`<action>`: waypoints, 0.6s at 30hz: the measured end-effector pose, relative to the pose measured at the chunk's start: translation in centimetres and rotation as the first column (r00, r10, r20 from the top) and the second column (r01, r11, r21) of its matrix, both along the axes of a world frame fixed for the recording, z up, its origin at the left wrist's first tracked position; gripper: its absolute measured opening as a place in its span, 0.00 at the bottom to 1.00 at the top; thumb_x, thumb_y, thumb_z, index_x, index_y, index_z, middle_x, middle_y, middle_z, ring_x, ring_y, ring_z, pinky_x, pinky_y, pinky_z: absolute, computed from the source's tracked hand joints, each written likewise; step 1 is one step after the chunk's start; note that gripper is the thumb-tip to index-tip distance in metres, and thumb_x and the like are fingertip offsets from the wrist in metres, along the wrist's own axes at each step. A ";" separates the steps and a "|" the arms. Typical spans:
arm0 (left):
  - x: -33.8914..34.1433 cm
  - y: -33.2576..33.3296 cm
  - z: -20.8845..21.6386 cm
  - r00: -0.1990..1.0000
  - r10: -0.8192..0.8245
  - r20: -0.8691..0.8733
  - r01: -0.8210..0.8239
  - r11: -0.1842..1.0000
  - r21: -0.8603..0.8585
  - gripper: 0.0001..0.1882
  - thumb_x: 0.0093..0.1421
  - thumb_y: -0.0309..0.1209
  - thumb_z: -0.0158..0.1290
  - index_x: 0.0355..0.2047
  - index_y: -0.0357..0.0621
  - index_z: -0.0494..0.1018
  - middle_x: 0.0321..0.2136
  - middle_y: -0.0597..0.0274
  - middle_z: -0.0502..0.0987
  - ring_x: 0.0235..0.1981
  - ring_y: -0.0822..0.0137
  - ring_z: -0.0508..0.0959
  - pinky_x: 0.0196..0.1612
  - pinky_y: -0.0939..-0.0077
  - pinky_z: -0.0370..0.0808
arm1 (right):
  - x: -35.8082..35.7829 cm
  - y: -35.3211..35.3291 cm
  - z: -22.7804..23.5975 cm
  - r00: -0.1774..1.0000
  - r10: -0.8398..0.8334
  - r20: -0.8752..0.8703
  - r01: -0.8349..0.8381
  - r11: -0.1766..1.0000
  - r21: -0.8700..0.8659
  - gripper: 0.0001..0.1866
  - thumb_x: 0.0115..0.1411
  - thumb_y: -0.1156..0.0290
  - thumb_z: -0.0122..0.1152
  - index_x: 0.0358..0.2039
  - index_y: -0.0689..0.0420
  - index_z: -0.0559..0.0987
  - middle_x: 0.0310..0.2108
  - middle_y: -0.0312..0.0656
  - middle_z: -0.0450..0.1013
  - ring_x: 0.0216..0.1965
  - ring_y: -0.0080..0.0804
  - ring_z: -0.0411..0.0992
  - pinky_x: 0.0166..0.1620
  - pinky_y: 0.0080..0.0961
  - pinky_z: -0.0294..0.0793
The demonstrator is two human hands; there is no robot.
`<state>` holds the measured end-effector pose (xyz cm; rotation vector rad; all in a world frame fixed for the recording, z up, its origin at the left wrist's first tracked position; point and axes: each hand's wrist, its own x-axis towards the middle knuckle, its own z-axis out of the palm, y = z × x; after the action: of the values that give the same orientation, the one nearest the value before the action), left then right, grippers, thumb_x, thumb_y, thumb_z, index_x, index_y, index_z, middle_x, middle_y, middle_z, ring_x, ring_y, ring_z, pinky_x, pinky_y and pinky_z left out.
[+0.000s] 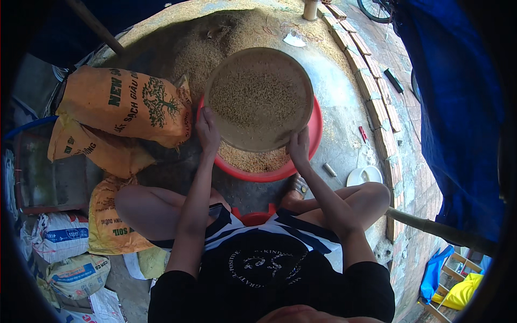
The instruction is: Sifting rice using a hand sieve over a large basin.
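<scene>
Squatting knees and a black shirt fill the lower edge, both bare forearms reaching forward from them. At the far left, white printed sacks (59,237) lie heaped on the ground, and beside them three orange sacks: one large one (124,105) lying across the top, a second (89,148) crumpled beneath it, a third (110,220) just by the left knee. The left hand (207,132) grips the near left rim of the round woven sieve (258,99), fingers curled tight over its edge. One sieve only, held level and filled with a layer of brown grain, sits directly above the red basin (315,134), which holds more grain and shows as a crescent below and to the right. The right hand (298,148) clamps the sieve's near right rim, fingers closed on it. Beyond the sieve a broad pile of grain (215,40) spreads over the concrete floor. To the right lie a small metal cylinder (329,169), a white bowl (363,176) near the right knee, a small red object (362,133), then a row of bricks (371,91) and a blue tarpaulin (458,107).
</scene>
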<state>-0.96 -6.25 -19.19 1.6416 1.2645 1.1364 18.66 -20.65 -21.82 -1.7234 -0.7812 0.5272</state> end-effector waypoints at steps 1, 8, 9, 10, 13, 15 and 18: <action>0.1 0.1 0.4 0.998 0.009 0.058 -0.012 0.998 0.054 0.19 0.58 0.38 0.31 0.25 0.32 0.62 0.18 0.50 0.64 0.20 0.59 0.65 0.24 0.71 0.59 | 0.1 0.1 0.3 0.992 -0.015 0.124 0.003 0.995 0.096 0.09 0.51 0.74 0.37 0.33 0.65 0.58 0.18 0.46 0.64 0.13 0.31 0.65 0.14 0.24 0.63; -0.4 -0.8 -7.7 0.966 0.103 -0.236 -0.105 0.994 0.003 0.23 0.56 0.40 0.32 0.21 0.30 0.66 0.14 0.45 0.67 0.20 0.51 0.69 0.25 0.66 0.62 | -0.2 -1.4 -3.5 0.947 -0.048 -0.318 -0.075 0.929 -0.362 0.09 0.49 0.74 0.38 0.31 0.63 0.59 0.18 0.44 0.64 0.10 0.30 0.63 0.11 0.25 0.61; -0.8 -0.5 -8.3 0.946 0.061 -0.318 -0.092 0.992 -0.082 0.24 0.56 0.41 0.32 0.19 0.30 0.66 0.14 0.44 0.67 0.21 0.49 0.69 0.25 0.65 0.62 | -0.2 -1.6 -4.0 0.914 -0.019 -0.406 -0.146 0.917 -0.371 0.07 0.49 0.74 0.38 0.30 0.62 0.60 0.16 0.42 0.63 0.08 0.27 0.61 0.10 0.23 0.60; -1.1 -0.2 -9.0 0.919 0.014 -0.393 -0.086 0.982 -0.167 0.25 0.56 0.41 0.32 0.17 0.30 0.66 0.13 0.43 0.67 0.21 0.48 0.70 0.25 0.63 0.62 | -0.2 -1.7 -4.4 0.871 0.008 -0.491 -0.218 0.902 -0.372 0.06 0.49 0.75 0.37 0.29 0.61 0.61 0.13 0.40 0.61 0.06 0.25 0.59 0.09 0.21 0.59; -1.0 0.0 -7.3 0.930 -0.007 -0.367 -0.061 0.983 -0.172 0.24 0.56 0.41 0.32 0.18 0.30 0.65 0.12 0.45 0.66 0.18 0.51 0.68 0.23 0.64 0.61 | -0.6 -1.5 -3.2 0.859 -0.003 -0.511 -0.192 0.925 -0.328 0.06 0.50 0.74 0.37 0.30 0.61 0.61 0.14 0.40 0.62 0.07 0.25 0.59 0.09 0.20 0.59; -0.5 -0.1 -4.2 0.970 0.015 -0.244 -0.046 0.992 -0.121 0.23 0.56 0.40 0.32 0.19 0.30 0.64 0.12 0.47 0.65 0.17 0.53 0.67 0.23 0.66 0.60 | -1.2 -1.3 -1.0 0.916 -0.003 -0.401 -0.105 0.963 -0.247 0.07 0.50 0.74 0.37 0.30 0.62 0.60 0.15 0.41 0.62 0.07 0.25 0.59 0.09 0.20 0.59; -0.6 0.1 -0.3 0.999 0.036 -0.012 -0.036 0.999 0.008 0.21 0.57 0.39 0.32 0.21 0.31 0.63 0.13 0.50 0.64 0.16 0.58 0.64 0.22 0.70 0.59 | -2.0 -0.8 2.1 0.983 -0.003 -0.183 -0.004 0.999 -0.035 0.07 0.51 0.73 0.38 0.30 0.62 0.59 0.16 0.43 0.63 0.08 0.26 0.61 0.10 0.21 0.60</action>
<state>-1.52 -6.14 -19.52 1.6394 1.3037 1.1558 16.67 -21.41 -19.70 -1.6801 -0.6447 0.6930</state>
